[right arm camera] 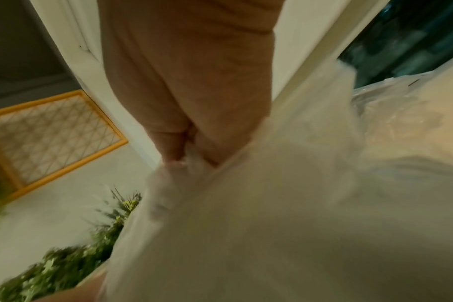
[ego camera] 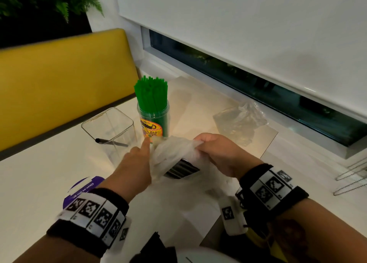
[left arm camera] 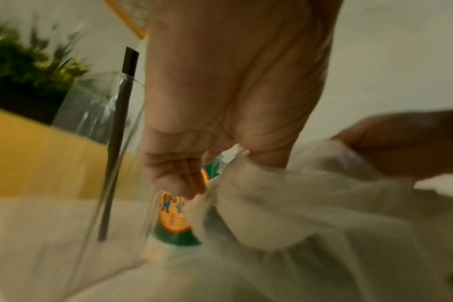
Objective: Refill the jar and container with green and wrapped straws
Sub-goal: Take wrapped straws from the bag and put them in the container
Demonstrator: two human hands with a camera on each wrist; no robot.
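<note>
Nearest us, our left hand [ego camera: 137,161] and right hand [ego camera: 216,153] both pinch the mouth of a white plastic bag [ego camera: 174,155] with curled fingers [left arm camera: 173,173], tugging it apart. Dark wrapped straws [ego camera: 181,170] lie inside, their long axis running near-to-far, just below the fingers. The clear container [ego camera: 111,131], left and farther on the surface [ego camera: 39,183], holds one dark straw [ego camera: 111,142] and sits nearer the left hand. Beyond, the jar [ego camera: 154,121] is packed with green straws [ego camera: 152,91]; its colourful label is unreadable. The purple lid [ego camera: 83,191] reads "Clear"
</note>
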